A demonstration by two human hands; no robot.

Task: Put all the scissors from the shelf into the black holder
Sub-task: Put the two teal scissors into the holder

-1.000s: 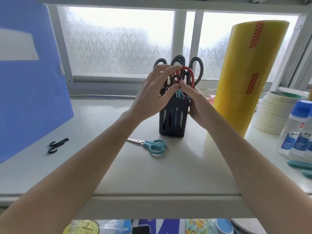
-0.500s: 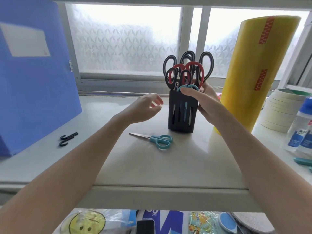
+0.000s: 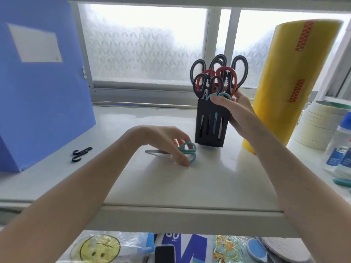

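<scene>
A black slotted holder [image 3: 208, 130] stands upright on the white shelf [image 3: 190, 186], right of centre. Several black and red-handled scissors [image 3: 218, 76] stick out of it, with a teal pair [image 3: 218, 95] low at the front. My right hand [image 3: 237, 112] wraps the holder's right side, thumb across the teal handles. A small teal-handled pair of scissors [image 3: 188, 151] lies flat on the shelf left of the holder, blades pointing left. My left hand [image 3: 163, 141] is down on it, fingers curled over its handles and fingertips touching the shelf.
A blue file box [image 3: 43, 82] stands at the left, with two black hooks [image 3: 80, 153] beside it. A tall yellow film roll [image 3: 288, 82], stacked tape rolls [image 3: 319, 122] and glue bottles [image 3: 340, 150] crowd the right. Frosted windows run behind. A lower shelf shows below.
My left hand has dropped from the handles at the holder's top down to the shelf and onto the loose teal scissors. My right hand stays on the holder.
</scene>
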